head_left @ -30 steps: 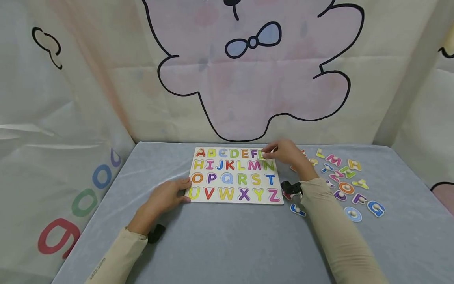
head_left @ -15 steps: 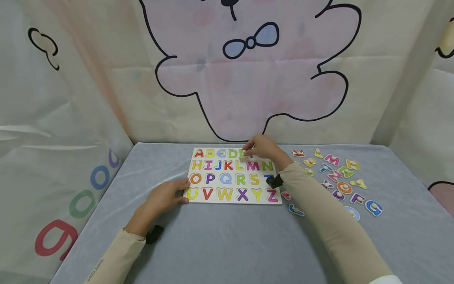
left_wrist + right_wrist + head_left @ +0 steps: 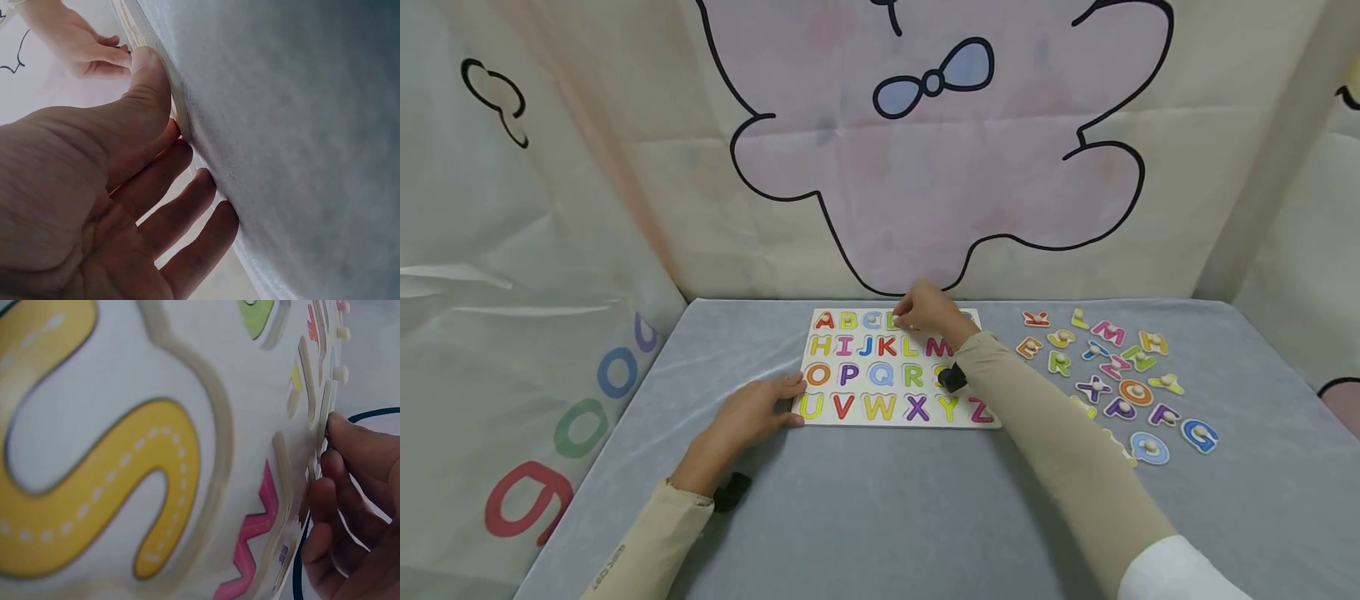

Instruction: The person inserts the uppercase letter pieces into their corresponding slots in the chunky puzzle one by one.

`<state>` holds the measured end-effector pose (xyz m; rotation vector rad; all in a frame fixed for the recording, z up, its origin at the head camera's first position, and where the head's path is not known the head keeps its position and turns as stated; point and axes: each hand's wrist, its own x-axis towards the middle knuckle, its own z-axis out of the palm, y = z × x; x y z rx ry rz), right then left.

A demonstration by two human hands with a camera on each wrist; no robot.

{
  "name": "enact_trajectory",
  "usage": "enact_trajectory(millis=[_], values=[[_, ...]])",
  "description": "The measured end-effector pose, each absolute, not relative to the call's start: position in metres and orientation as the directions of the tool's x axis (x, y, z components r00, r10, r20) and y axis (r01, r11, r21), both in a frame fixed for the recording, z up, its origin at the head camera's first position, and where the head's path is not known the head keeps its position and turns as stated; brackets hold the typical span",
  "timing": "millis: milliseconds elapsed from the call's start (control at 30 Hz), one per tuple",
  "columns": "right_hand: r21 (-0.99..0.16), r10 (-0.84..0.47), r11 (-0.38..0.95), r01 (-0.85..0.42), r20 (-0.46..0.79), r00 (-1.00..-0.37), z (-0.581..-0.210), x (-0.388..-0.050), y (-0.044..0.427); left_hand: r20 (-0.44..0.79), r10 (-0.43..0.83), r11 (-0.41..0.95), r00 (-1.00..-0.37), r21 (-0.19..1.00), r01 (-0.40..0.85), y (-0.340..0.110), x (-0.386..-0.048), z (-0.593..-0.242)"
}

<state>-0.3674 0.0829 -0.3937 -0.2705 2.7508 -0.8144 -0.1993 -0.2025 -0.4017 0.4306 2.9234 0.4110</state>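
Right hand [image 3: 928, 312] has a piece [image 3: 325, 415] pinched in its fingers just right of C [image 3: 872, 321] on the board [image 3: 859, 389], while left hand [image 3: 747, 417] rests loosely spread fingers against its left edge.

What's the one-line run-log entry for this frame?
left hand: touching board, left edge | right hand: pinching letter piece just right of C piece, seating unclear | loose pieces: on table, right of board
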Motion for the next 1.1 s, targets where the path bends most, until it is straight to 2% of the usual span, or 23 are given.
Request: enact_trajectory(millis=[100, 300, 500, 767, 967, 1100], values=[[-0.553, -0.247, 0.826, -0.110, -0.180, -0.952, -0.398, -0.367, 0.081, -0.112, 0.303, 0.921, -0.947, 0.288, 0.260, -0.203, -0.198, -0.403], [-0.474, -0.272, 0.863, -0.175, -0.146, -0.951, -0.398, -0.363, 0.076, -0.114, 0.297, 0.920, -0.948, 0.300, 0.252, -0.205, -0.195, -0.405], [-0.531, -0.269, 0.834, -0.149, -0.156, -0.950, -0.395, -0.357, 0.088, -0.089, 0.309, 0.917, -0.947, 0.291, 0.272, -0.206, -0.196, -0.405], [-0.597, -0.309, 0.776, -0.204, -0.077, -0.948, -0.367, -0.323, 0.145, -0.055, 0.321, 0.909, -0.945, 0.298, 0.292, -0.205, -0.199, -0.402], [-0.586, -0.197, 0.804, -0.101, -0.103, -0.975, -0.359, -0.290, 0.206, -0.071, 0.324, 0.908, -0.943, 0.305, 0.289, -0.204, -0.198, -0.404], [-0.583, -0.139, 0.810, -0.063, -0.086, -0.987, -0.358, -0.281, 0.237, -0.064, 0.323, 0.908, -0.944, 0.301, 0.290, -0.204, -0.197, -0.403]])
